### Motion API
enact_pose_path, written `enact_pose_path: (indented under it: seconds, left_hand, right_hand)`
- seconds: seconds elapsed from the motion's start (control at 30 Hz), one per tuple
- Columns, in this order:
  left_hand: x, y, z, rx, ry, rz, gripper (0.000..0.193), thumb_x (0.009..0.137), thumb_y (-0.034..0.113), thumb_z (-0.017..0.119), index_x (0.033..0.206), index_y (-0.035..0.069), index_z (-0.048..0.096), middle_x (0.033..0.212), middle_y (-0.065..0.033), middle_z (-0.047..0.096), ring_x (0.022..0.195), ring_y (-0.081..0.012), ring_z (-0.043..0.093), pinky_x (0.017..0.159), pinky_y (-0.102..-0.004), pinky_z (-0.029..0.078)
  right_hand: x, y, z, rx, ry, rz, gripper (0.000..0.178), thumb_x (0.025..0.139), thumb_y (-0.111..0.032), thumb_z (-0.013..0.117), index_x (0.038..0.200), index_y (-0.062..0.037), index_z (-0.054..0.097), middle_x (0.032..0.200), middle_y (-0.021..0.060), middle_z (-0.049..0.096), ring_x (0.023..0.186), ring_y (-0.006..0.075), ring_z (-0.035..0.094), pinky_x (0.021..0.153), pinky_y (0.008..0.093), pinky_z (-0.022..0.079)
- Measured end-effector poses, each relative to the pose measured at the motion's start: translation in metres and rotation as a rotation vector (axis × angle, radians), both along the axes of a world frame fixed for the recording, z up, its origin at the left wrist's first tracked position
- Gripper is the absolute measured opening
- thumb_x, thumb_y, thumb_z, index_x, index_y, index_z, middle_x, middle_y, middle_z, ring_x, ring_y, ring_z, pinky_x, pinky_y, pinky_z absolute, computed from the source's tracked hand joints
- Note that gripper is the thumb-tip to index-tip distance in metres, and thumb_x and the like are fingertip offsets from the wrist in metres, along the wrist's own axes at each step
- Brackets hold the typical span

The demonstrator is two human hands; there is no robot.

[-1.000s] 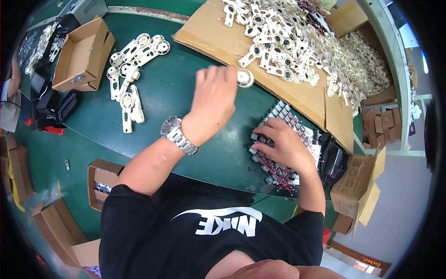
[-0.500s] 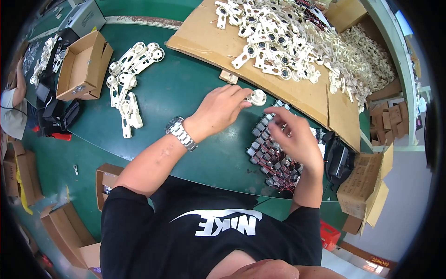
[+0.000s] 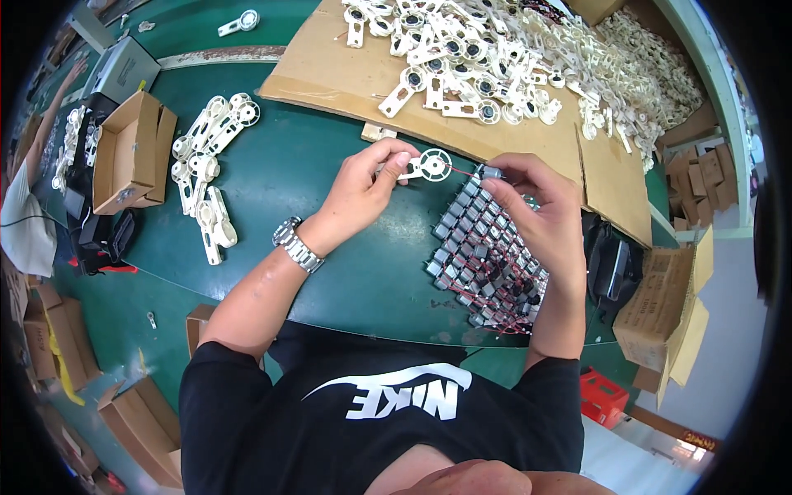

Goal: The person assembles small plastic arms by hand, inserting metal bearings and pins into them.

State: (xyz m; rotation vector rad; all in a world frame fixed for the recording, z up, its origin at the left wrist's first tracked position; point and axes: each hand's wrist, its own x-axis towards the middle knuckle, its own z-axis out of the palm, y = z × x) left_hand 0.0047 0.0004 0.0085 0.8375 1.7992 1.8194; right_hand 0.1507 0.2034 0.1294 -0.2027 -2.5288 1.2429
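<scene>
My left hand [image 3: 363, 183] pinches the handle end of a white plastic fan housing [image 3: 434, 165], whose spoked round ring points right. Between thumb and fingers, my right hand [image 3: 540, 202] grips a small grey motor [image 3: 491, 172] at the upper edge of the motor rows. A thin red wire runs from this motor toward the housing's ring. Below my right hand, many grey motors [image 3: 462, 239] with red and dark wires lie in slanting rows on the green table [image 3: 346, 272]. Several white housings [image 3: 202, 165] lie in a cluster left of my left hand.
A cardboard sheet [image 3: 322, 82] at the far side bears a large heap of white housings [image 3: 462, 62]. An open cardboard box [image 3: 124, 157] stands at the left. A black case [image 3: 610, 264] and an open carton [image 3: 660, 297] are at the right. Another person's arm [image 3: 49, 115] shows far left.
My right hand, earlier apart from the housing with bent fingers, now grips a motor. The housing has turned, showing its spoked ring. The whole view has shifted slightly.
</scene>
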Motion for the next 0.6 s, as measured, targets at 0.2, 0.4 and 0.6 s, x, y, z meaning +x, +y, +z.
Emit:
enact_pose_path:
  seconds: [0.2, 0.4, 0.6]
  left_hand:
    - [0.0024, 0.0003, 0.0032, 0.001, 0.078, 0.017, 0.025, 0.115, 0.023, 0.058, 0.122, 0.002, 0.070, 0.093, -0.0062, 0.074, 0.085, -0.0129, 0.069, 0.079, -0.0310, 0.056]
    - [0.0018, 0.0000, 0.0018, 0.042, 0.165, 0.057, 0.024, 0.114, 0.021, 0.058, 0.120, 0.002, 0.071, 0.092, -0.0077, 0.074, 0.084, -0.0131, 0.068, 0.078, -0.0310, 0.055]
    - [0.0021, 0.0001, 0.0008, 0.010, 0.162, 0.058, 0.022, 0.114, 0.019, 0.059, 0.119, 0.002, 0.071, 0.091, -0.0091, 0.074, 0.082, -0.0158, 0.069, 0.075, -0.0326, 0.055]
  right_hand:
    - [-0.0034, -0.0007, -0.0059, 0.065, -0.018, 0.064, 0.024, 0.094, -0.006, 0.083, 0.115, 0.0010, 0.076, 0.095, 0.0105, 0.078, 0.082, 0.0166, 0.074, 0.077, 0.0304, 0.058]
    - [-0.0031, -0.0002, -0.0076, 0.075, -0.072, 0.092, 0.025, 0.092, -0.007, 0.083, 0.116, 0.0004, 0.076, 0.093, 0.0106, 0.078, 0.080, 0.0166, 0.073, 0.076, 0.0310, 0.057]
    - [-0.0042, -0.0022, -0.0036, 0.121, -0.113, 0.126, 0.024, 0.095, -0.005, 0.082, 0.118, -0.0002, 0.076, 0.100, 0.0075, 0.079, 0.087, 0.0146, 0.074, 0.081, 0.0300, 0.058]
